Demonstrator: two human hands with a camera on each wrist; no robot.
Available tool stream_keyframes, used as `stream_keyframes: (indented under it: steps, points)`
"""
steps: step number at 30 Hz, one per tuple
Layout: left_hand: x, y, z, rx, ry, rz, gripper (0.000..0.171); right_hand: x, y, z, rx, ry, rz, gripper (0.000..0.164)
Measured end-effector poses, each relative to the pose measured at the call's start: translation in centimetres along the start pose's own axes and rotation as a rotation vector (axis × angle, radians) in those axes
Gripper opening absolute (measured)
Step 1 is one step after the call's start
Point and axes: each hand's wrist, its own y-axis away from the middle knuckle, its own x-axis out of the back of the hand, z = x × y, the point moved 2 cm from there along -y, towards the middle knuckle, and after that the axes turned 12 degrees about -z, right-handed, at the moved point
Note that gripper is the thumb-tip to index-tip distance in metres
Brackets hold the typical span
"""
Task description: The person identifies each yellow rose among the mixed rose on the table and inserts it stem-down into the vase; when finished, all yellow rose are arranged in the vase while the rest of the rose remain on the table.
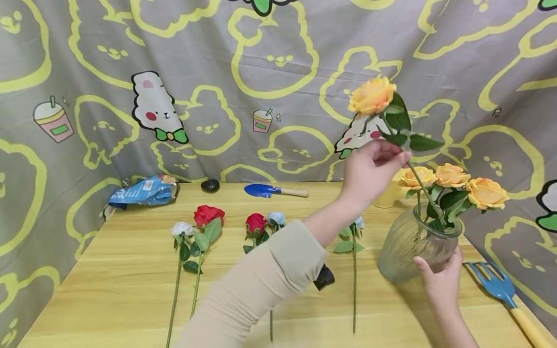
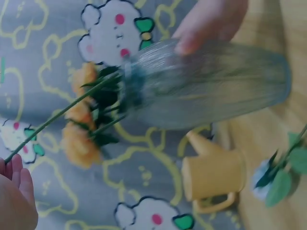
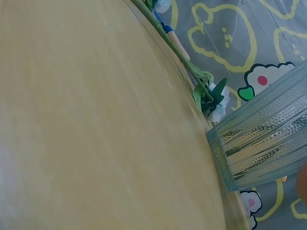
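My left hand [image 1: 374, 169] pinches the stem of a yellow-orange rose [image 1: 373, 95] above the vase. That stem slants down into the mouth of the ribbed glass vase [image 1: 402, 251], as the left wrist view also shows. Several yellow-orange roses [image 1: 487, 193] stand in the vase, their leaves around its rim. My right hand [image 1: 444, 280] grips the vase at its side, and the vase leans to the right. In the right wrist view the vase's base [image 3: 223, 160] shows near the table; only a fingertip [image 3: 302, 184] of the right hand is visible.
Red roses [image 1: 209, 216], a white rose [image 1: 182, 229] and light blue roses [image 1: 276, 218] lie on the table. A yellow watering can [image 2: 216, 175] stands behind the vase. A blue trowel [image 1: 263, 190], black object [image 1: 211, 185] and blue bag [image 1: 145, 191] lie behind; a blue fork [image 1: 498, 285] lies right.
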Motion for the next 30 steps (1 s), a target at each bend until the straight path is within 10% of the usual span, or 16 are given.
stream_keyframes:
  steps: [11, 30]
  points:
    - [-2.5, 2.5, -3.8, -0.006, -0.039, -0.048, 0.01, 0.1, -0.1, 0.1, 0.01, -0.002, 0.011, 0.078]
    - [-5.8, 1.9, -7.1, 0.062, -0.223, -0.084, 0.009, 0.1, -0.2, 0.1, 0.039, -0.005, 0.008, 0.076]
